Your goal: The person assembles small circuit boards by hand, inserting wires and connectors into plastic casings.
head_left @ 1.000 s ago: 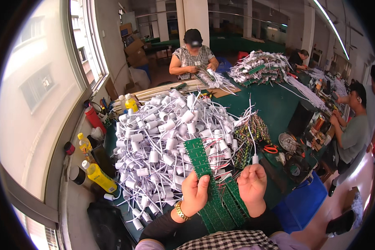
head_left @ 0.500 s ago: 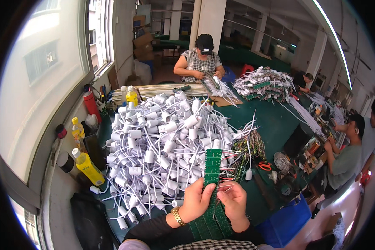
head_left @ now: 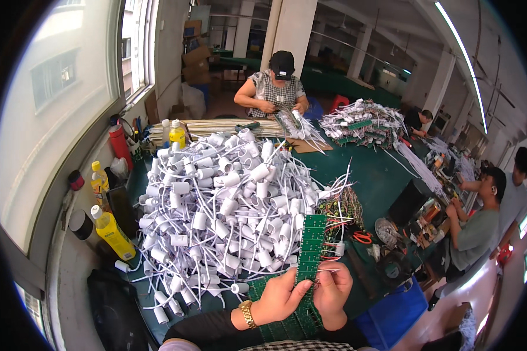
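Observation:
My left hand (head_left: pixel 280 299), with a gold watch on its wrist, grips the lower part of a long green circuit board strip (head_left: pixel 311 240) between thumb and fingers. The strip points up and away from me. Close against its right edge, my right hand (head_left: pixel 334 292) is closed in a pinch on a thin pale wire (head_left: pixel 328 269); the wire's end at the board is too small to make out. Red and white wires stick out from the strip's right side. Below both hands lie more green circuit boards (head_left: pixel 301 327), partly hidden by them.
A big heap of white cylindrical sockets with cords (head_left: pixel 216 205) covers the table ahead and left. Yellow bottles (head_left: pixel 112 233) line the left side. Orange-handled scissors (head_left: pixel 362 237) and a blue bin (head_left: pixel 392 316) are at right. Across the table a co-worker (head_left: pixel 275 88) handles wired pieces.
The whole view has shifted a little, the background sliding left. The strip and my hands now appear slightly farther right against the heap. Both hands keep their hold.

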Action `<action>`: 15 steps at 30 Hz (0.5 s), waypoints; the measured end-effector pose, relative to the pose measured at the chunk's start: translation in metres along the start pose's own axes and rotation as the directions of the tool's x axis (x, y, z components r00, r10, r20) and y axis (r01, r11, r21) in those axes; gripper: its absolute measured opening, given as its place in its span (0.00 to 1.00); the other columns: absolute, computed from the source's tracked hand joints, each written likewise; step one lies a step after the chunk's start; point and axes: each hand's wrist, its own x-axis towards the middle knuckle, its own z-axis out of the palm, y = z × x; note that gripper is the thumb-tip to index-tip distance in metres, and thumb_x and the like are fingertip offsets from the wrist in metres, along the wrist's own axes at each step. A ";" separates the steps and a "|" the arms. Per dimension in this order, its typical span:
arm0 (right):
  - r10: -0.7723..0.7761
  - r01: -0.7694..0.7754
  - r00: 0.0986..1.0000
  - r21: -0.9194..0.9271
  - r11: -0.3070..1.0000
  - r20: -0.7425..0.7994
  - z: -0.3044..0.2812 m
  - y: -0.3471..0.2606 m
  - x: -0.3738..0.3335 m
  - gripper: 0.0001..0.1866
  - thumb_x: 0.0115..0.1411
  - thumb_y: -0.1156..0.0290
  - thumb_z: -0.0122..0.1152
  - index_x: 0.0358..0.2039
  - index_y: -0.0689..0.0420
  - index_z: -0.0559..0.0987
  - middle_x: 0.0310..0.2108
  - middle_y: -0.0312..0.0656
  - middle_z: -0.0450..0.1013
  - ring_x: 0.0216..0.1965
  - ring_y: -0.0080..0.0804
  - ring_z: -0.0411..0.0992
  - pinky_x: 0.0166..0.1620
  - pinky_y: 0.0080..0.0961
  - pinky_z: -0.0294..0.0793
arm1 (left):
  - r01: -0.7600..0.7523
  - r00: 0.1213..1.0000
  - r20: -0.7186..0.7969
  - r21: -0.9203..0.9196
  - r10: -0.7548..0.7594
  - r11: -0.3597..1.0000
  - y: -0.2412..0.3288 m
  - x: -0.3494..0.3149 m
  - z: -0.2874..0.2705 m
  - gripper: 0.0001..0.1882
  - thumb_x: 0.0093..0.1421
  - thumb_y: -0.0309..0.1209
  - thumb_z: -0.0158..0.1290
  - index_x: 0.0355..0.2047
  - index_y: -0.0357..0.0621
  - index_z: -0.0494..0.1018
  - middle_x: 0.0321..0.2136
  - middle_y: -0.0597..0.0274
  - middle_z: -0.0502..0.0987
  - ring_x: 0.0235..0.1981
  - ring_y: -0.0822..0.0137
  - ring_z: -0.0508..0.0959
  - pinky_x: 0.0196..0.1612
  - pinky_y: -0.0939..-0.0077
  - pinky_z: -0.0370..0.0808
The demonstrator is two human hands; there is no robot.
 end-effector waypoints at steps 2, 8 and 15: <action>0.056 -0.055 0.998 -0.031 0.998 0.038 -0.006 -0.003 0.002 0.07 0.56 0.76 0.57 0.33 0.65 0.73 0.28 0.41 0.72 0.29 0.23 0.69 0.36 0.19 0.69 | -0.021 1.000 -0.007 -0.021 0.021 1.000 0.001 0.004 0.001 0.14 0.61 0.36 0.48 0.39 0.36 0.65 0.19 0.48 0.71 0.19 0.49 0.72 0.23 0.66 0.68; 0.172 -0.136 0.960 -0.171 0.976 0.222 -0.024 -0.018 0.003 0.10 0.56 0.76 0.57 0.36 0.67 0.73 0.34 0.44 0.73 0.35 0.24 0.71 0.40 0.20 0.70 | -0.030 0.999 0.010 -0.035 0.030 0.999 0.009 0.002 -0.004 0.14 0.63 0.35 0.43 0.41 0.37 0.65 0.22 0.47 0.71 0.24 0.47 0.73 0.27 0.63 0.69; 0.206 -0.076 0.877 -0.299 0.951 0.434 -0.029 -0.022 -0.003 0.15 0.54 0.80 0.59 0.42 0.69 0.72 0.40 0.44 0.71 0.40 0.25 0.70 0.43 0.21 0.69 | -0.026 0.999 0.024 -0.059 0.028 0.998 0.014 -0.002 -0.006 0.14 0.64 0.35 0.42 0.43 0.36 0.64 0.22 0.47 0.71 0.25 0.45 0.73 0.27 0.62 0.68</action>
